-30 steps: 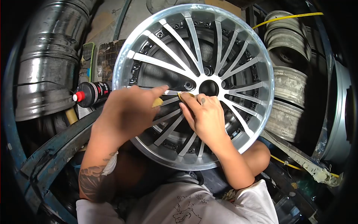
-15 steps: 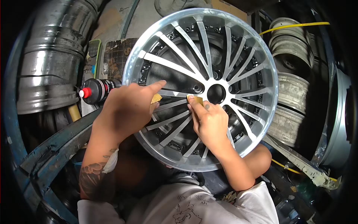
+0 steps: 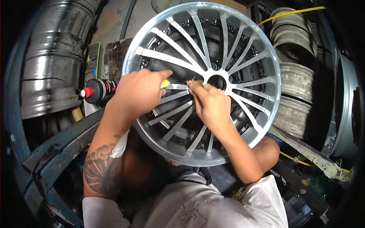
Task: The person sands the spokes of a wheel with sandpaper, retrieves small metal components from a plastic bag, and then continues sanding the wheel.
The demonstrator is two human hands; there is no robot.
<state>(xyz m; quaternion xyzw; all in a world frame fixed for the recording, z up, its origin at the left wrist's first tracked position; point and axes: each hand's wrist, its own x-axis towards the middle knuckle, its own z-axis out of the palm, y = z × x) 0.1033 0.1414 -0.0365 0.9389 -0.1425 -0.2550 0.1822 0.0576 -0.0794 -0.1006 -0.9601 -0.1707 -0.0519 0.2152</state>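
A silver multi-spoke car wheel rim [image 3: 167, 58] lies tilted in front of me, above my lap. My right hand [image 3: 213, 108] pinches a folded piece of yellow sandpaper [image 3: 196, 83] against a spoke just left of the hub. On the left side of the rim, my left hand [image 3: 138, 93] is closed around another yellow piece [image 3: 165, 84], which looks like sandpaper too. Its index finger points toward the hub, while its thumb is by a spoke. Part of the rim's left edge is hidden behind this hand.
A black bottle with a red cap [image 3: 99, 90] lies left of the rim. Large shiny wheel barrels [image 3: 53, 72] stand at far left, and dull rims [image 3: 294, 81] are stacked at right. Blue metal framing [image 3: 64, 138] runs along the left. A yellow hose [image 3: 292, 13] crosses at upper right.
The whole view has shifted, so the rim sits a little higher. My right hand has slid the sandpaper slightly upward at the spoke by the hub. My left hand has moved slightly inward.
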